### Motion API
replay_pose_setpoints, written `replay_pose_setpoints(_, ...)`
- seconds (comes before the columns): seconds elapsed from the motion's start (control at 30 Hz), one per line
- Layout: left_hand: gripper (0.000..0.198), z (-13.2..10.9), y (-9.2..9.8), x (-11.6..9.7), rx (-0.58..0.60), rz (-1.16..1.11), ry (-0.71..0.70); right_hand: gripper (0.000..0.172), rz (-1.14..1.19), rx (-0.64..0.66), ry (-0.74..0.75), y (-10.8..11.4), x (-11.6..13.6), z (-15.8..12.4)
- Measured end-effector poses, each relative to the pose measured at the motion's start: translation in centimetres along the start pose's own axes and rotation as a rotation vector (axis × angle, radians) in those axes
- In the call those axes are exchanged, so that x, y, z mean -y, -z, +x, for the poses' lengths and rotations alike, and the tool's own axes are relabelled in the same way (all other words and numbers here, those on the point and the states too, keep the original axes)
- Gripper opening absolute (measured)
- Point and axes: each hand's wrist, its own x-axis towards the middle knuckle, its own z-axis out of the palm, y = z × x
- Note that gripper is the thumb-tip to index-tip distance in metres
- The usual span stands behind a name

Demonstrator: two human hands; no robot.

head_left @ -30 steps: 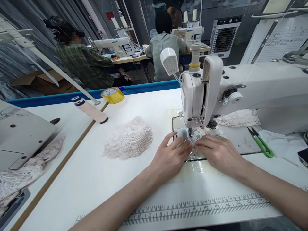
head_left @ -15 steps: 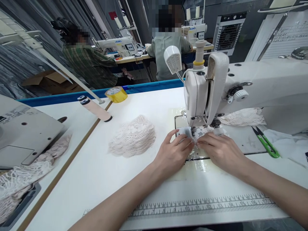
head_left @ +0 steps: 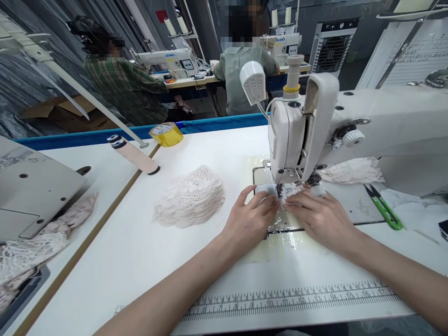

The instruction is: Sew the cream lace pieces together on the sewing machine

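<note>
A small piece of pale lace (head_left: 290, 189) lies under the presser foot of the white sewing machine (head_left: 290, 140). Just left of the needle, my left hand (head_left: 249, 218) has its thumb and fingers closed at the lace edge. From the right, my right hand (head_left: 324, 218) presses bent fingers together on the same piece, close to the presser foot. My fingertips cover part of the lace. A stack of scalloped lace pieces (head_left: 192, 198) rests on the table to the left of my hands.
Green thread snips (head_left: 387, 210) and white cloth (head_left: 408, 210) lie at the right. More lace (head_left: 353, 171) sits behind the needle area. Yellow tape (head_left: 167, 135) and a thread cone (head_left: 135, 156) stand at the back left. Two people work at machines beyond the blue edge (head_left: 224, 124).
My view has shifted slightly. Both hands stay beside the needle; the fingers of my right hand have spread a little over the lace, and less of it shows between my fingertips.
</note>
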Motion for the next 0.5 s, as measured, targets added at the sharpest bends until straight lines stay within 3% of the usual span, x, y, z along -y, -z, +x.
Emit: replay_pose_setpoints(0.5,0.028,0.13,-0.45,0.29,0.029,0.045,0.046,0.032,-0.025,0.032,-0.007,-0.46,-0.01,0.10)
